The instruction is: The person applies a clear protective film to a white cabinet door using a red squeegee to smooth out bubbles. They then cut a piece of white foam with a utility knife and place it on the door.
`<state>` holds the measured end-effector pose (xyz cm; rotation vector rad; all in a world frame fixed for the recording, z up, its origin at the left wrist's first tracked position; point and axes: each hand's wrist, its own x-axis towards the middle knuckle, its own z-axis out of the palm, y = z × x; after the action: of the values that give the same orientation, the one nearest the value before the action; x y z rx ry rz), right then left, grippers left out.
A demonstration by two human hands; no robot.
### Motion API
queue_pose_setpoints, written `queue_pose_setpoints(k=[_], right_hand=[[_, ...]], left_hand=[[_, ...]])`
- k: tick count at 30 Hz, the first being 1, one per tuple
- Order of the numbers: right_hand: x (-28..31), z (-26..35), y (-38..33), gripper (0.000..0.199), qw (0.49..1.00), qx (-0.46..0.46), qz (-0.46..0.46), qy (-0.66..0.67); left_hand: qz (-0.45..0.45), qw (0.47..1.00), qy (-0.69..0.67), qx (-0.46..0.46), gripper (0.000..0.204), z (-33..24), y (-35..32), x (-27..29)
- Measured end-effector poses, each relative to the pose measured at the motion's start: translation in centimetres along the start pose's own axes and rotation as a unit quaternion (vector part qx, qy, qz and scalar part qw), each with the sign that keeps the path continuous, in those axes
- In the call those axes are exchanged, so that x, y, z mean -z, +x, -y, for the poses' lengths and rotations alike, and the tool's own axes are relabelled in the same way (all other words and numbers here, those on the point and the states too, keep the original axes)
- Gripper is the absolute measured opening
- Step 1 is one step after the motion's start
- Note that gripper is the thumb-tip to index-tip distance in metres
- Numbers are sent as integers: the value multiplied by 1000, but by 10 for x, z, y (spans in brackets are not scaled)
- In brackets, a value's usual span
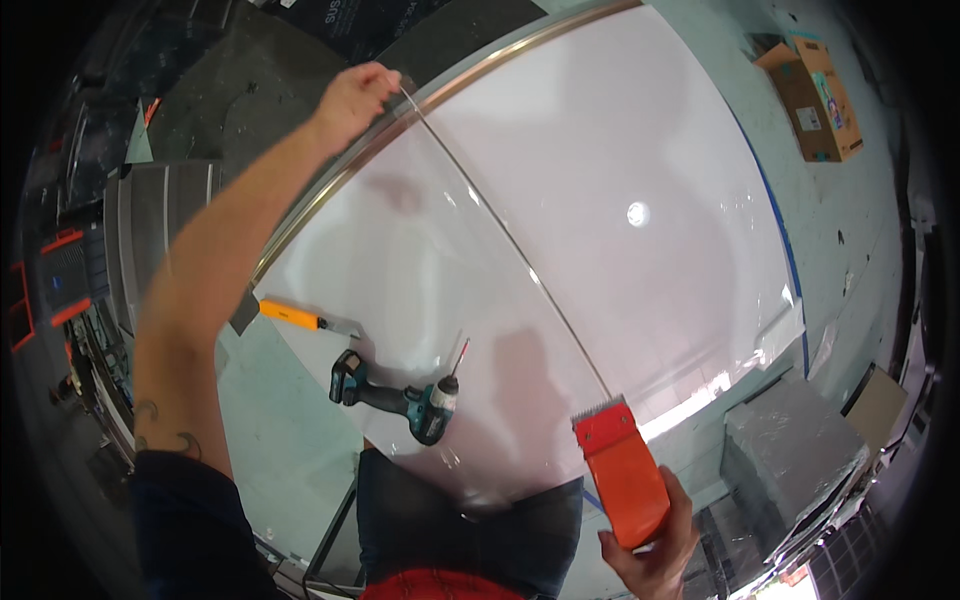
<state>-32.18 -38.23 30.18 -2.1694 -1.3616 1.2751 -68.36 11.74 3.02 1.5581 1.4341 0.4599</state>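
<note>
- Film (480, 300) on the white panel (620, 150): a seam line runs from the far metal rim to the near edge; the left part looks loose, so smoothing seems unfinished.
- Left hand (355, 95) pinches the film's far corner at the rim.
- Right hand (655, 545) is clamped on an orange toothed scraper (622, 470) at the seam's near end.
- Cordless drill (400, 395) and a utility knife (295, 317) lie on the panel's left side; the right half offers open room.

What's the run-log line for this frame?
left hand: pinching strip end | right hand: holding orange tool | drill, knife: idle on panel
</note>
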Motion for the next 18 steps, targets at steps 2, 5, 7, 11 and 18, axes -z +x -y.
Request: queue_pose_setpoints(k=[2,5,7,11,18], right_hand=[[2,17,-1,101,1000,-13,4,17],[-3,35,8,105,1000,10,5,7],[-9,38,20,105,1000,-11,0,17],[-14,37,35,103,1000,-21,-10,20],[-14,31,36,99,999,-34,-12,20]], left_hand=[[18,998,52,0,29,22,42,25],[15,986,166,-13,33,47,74,29],[-4,984,176,0,32,61,81,23],[41,992,93,73,33,86,82,5],[121,951,94,267,60,101,80,-19]])
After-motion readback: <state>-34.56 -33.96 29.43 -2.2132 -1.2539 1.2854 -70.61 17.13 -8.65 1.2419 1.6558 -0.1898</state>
